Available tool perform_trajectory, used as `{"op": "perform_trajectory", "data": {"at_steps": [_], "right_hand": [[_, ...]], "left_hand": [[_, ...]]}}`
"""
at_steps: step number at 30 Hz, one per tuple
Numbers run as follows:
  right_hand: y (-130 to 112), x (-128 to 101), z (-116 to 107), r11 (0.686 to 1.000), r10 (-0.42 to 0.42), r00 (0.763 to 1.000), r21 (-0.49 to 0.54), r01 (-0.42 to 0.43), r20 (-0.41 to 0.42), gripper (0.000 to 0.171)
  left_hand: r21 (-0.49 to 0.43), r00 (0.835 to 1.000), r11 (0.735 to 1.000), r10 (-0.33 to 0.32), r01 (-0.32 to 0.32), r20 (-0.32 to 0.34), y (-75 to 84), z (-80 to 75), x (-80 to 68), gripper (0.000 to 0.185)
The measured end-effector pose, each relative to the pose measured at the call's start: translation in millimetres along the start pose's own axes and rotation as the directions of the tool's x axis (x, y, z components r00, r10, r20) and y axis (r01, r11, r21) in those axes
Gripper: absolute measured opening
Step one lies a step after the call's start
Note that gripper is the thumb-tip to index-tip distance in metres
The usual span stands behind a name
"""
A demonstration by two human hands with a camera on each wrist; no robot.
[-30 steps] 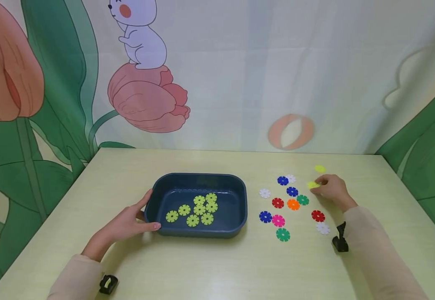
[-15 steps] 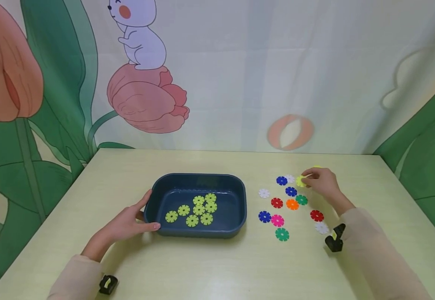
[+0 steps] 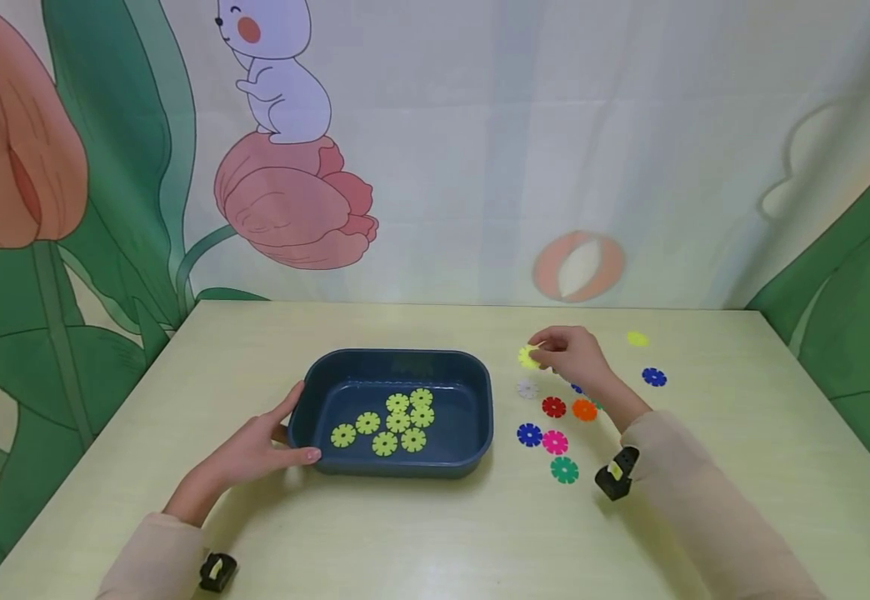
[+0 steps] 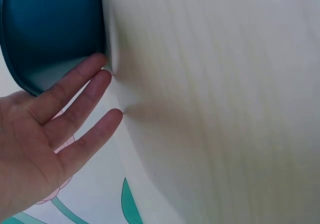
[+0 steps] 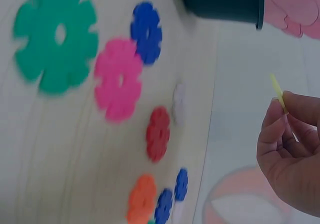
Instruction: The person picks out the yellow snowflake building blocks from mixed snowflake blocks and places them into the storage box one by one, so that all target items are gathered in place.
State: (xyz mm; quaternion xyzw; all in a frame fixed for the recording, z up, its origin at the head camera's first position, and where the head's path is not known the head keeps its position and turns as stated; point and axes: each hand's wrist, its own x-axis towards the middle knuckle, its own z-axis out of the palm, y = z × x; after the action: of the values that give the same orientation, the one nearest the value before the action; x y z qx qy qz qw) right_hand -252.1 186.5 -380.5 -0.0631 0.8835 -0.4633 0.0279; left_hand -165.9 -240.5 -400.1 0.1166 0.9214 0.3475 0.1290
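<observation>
Pinching a yellow disc (image 3: pixel 528 357) in my right grip (image 3: pixel 566 354), at the tray's (image 3: pixel 393 362) two o'clock; my left grip (image 3: pixel 258 446) lies spread against its rim.

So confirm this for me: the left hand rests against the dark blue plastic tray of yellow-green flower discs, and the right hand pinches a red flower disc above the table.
Wrong in one respect: the colour. The right hand pinches a yellow-green flower disc, not a red one; the head view shows it, and the right wrist view shows its thin edge. The rest holds: the left hand rests against the dark blue plastic tray of yellow-green discs.
</observation>
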Motion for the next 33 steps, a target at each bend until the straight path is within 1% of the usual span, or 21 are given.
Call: {"op": "perform_trajectory", "data": {"at_steps": [4, 11, 15, 18, 24, 30, 33], "right_hand": [[-13.5, 1.7, 14.1, 0.998, -0.03, 0.999, 0.06, 0.029, 0.018, 0.021], [-33.6, 5.8, 39.7, 0.991, -0.065, 0.996, 0.123, 0.058, 0.057, 0.02], [-45.3, 5.9, 56.6, 0.973, -0.118, 0.987, 0.212, 0.094, 0.106, 0.021], [-54.3, 5.4, 70.1, 0.962, -0.142, 0.98, 0.253, 0.103, 0.141, 0.022], [-66.2, 2.9, 97.6, 0.962, -0.185, 0.96, 0.237, 0.133, 0.209, 0.021], [-77.6, -2.9, 118.6, 0.961, -0.21, 0.941, 0.231, 0.15, 0.266, 0.019], [-82.2, -5.6, 129.7, 0.962, -0.241, 0.921, 0.2, 0.186, 0.305, 0.017]], "left_hand": [[0.0, 1.0, 1.0, -0.005, 0.005, -0.002, 0.3, 0.1, -0.3, 0.102], [-0.006, 1.0, 1.0, -0.006, 0.006, -0.001, 0.0, 0.9, -0.9, 0.102], [0.001, 1.0, 1.0, -0.012, 0.012, -0.005, -1.2, 0.8, -0.4, 0.102], [0.005, 1.0, 1.0, -0.013, 0.013, -0.006, 0.3, 0.4, -0.3, 0.101], [0.005, 1.0, 1.0, -0.007, 0.007, -0.001, 3.8, -0.3, -1.9, 0.101], [0.004, 1.0, 1.0, -0.007, 0.007, -0.001, 5.1, -0.3, -1.9, 0.101], [0.003, 1.0, 1.0, -0.001, 0.001, 0.0, 4.7, -0.6, -2.1, 0.101]]}}
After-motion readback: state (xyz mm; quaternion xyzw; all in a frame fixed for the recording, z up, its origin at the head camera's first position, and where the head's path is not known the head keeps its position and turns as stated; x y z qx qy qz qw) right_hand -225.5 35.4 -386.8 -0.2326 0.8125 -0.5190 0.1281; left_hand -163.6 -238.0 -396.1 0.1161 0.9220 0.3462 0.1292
